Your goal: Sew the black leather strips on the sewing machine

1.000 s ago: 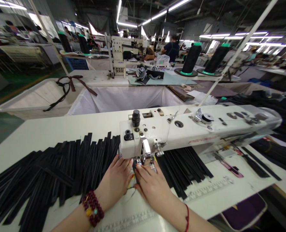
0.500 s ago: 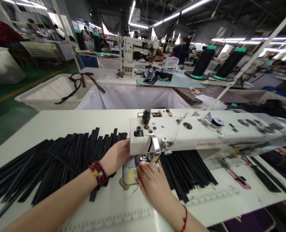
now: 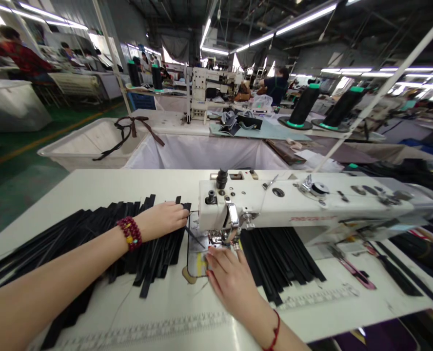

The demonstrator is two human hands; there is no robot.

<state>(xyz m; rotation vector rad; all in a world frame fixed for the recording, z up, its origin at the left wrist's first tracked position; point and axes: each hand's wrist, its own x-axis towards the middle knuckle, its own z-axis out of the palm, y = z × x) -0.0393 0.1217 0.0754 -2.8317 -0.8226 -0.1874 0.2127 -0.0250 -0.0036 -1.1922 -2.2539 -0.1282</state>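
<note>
Your left hand [image 3: 161, 220] seems to pinch a narrow black strip [image 3: 196, 237], slanting from its fingertips toward your right hand [image 3: 231, 274], which lies flat, fingers together, probably for steadiness, the presser foot [image 3: 216, 238] just beyond.

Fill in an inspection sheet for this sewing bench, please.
Surface: white table, with ruler scales along the near side.
Job's things: sewing machine; black strips, one heap left of its head, another bunch under its arm.
Clutter: pink-handled tool to the right; loose thread ends near the left heap.
Hands: left hand over the heap's upper edge, beside the machine head; right hand palm down, fingertips by the presser foot. Grip of either: cannot tell.
Cables: nothing seen on the table.
Surroundings: second machine, thread cones, white bin, other people farther back.
</note>
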